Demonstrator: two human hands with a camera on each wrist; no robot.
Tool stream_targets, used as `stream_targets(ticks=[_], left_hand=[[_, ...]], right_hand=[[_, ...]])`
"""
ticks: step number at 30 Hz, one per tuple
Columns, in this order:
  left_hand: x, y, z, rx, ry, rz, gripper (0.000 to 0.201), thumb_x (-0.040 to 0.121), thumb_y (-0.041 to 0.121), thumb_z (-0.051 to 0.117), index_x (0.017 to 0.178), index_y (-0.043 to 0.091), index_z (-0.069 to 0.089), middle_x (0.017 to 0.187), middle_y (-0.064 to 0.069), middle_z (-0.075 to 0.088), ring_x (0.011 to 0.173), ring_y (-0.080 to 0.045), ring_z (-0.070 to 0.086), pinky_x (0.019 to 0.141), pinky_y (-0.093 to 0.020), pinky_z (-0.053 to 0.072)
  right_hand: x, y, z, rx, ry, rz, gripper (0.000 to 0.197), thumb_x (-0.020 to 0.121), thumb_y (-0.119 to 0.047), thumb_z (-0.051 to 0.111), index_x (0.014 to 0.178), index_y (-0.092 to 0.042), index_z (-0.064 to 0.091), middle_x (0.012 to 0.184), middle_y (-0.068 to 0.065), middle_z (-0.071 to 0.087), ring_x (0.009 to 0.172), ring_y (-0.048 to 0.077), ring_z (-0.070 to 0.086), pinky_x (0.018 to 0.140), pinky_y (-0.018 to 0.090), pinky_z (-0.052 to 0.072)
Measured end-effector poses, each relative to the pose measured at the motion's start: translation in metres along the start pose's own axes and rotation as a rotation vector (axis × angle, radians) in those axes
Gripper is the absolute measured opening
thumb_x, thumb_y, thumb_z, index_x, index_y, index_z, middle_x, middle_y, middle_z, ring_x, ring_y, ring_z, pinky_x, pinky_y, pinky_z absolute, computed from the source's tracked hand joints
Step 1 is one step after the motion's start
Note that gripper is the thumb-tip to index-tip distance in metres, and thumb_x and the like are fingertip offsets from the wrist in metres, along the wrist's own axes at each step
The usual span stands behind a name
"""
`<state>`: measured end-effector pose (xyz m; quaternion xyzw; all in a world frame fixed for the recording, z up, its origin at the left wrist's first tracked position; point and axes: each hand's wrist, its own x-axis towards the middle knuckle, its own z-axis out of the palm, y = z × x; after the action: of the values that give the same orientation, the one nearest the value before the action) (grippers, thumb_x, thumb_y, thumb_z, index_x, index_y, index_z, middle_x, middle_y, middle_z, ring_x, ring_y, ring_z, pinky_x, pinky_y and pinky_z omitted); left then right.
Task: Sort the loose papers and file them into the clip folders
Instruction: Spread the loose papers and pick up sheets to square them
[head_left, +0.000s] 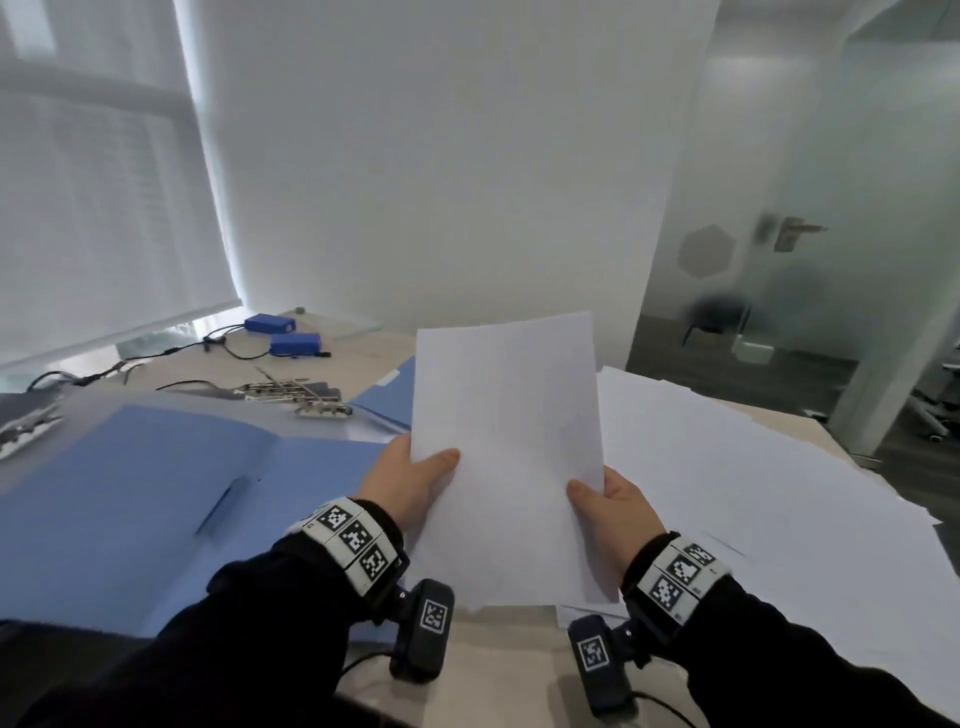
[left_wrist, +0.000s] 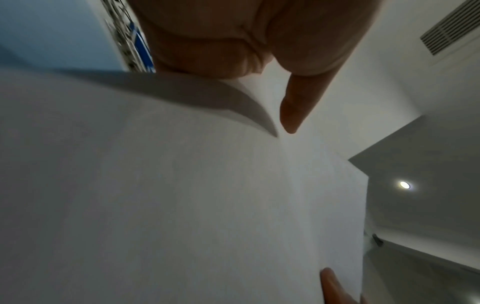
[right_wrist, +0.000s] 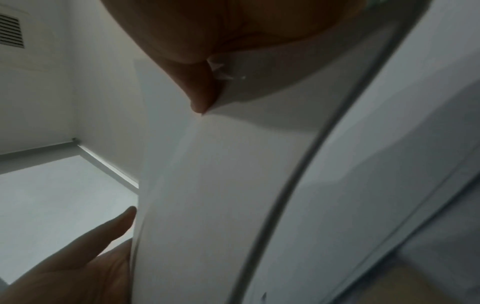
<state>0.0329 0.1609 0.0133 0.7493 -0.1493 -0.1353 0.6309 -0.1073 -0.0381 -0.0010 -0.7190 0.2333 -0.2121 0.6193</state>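
I hold a small stack of white sheets upright above the table's front edge. My left hand pinches its left edge, thumb on the front face. At the right edge my right hand pinches it the same way. In the left wrist view the sheets fill the frame under my thumb. The right wrist view shows the sheets bowed between thumb and fingers. An open blue clip folder lies flat to the left. A spread of loose white papers covers the table to the right.
A second blue folder lies behind the held sheets. Metal folder clips sit beyond the open folder. Two blue boxes with black cables lie at the table's far end. A glass door stands at the right.
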Motion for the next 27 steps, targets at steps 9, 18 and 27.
stream_targets(ticks=[9, 18, 27], left_hand=[[-0.040, -0.051, -0.140, 0.009, 0.462, -0.006, 0.024, 0.091, 0.018, 0.065, 0.113, 0.022, 0.059, 0.112, 0.003, 0.063, 0.105, -0.016, 0.059, 0.087, -0.028, 0.041], [-0.095, -0.104, -0.251, -0.002, 1.014, -0.175, 0.038, 0.086, 0.015, 0.064, 0.123, 0.015, 0.053, 0.129, -0.010, 0.045, 0.116, -0.028, 0.049, 0.102, -0.040, 0.040], [-0.094, -0.122, -0.252, -0.665, 0.807, -0.274, 0.035, 0.092, 0.024, 0.047, 0.125, 0.014, 0.054, 0.113, -0.006, 0.066, 0.097, -0.023, 0.067, 0.066, -0.032, 0.046]], right_hand=[[0.031, 0.022, 0.116, -0.074, -0.142, 0.180, 0.009, 0.093, -0.015, 0.060, 0.098, -0.014, 0.066, 0.099, 0.011, 0.073, 0.096, 0.033, 0.068, 0.096, 0.050, 0.051], [0.036, 0.026, 0.204, -0.363, -0.241, 0.213, 0.027, 0.089, -0.014, 0.060, 0.112, 0.001, 0.063, 0.109, 0.014, 0.065, 0.104, 0.031, 0.062, 0.096, 0.034, 0.047], [0.025, 0.013, 0.227, -0.497, -0.266, 0.221, 0.036, 0.095, -0.018, 0.057, 0.126, 0.000, 0.057, 0.123, 0.017, 0.062, 0.116, 0.032, 0.058, 0.080, 0.026, 0.041]])
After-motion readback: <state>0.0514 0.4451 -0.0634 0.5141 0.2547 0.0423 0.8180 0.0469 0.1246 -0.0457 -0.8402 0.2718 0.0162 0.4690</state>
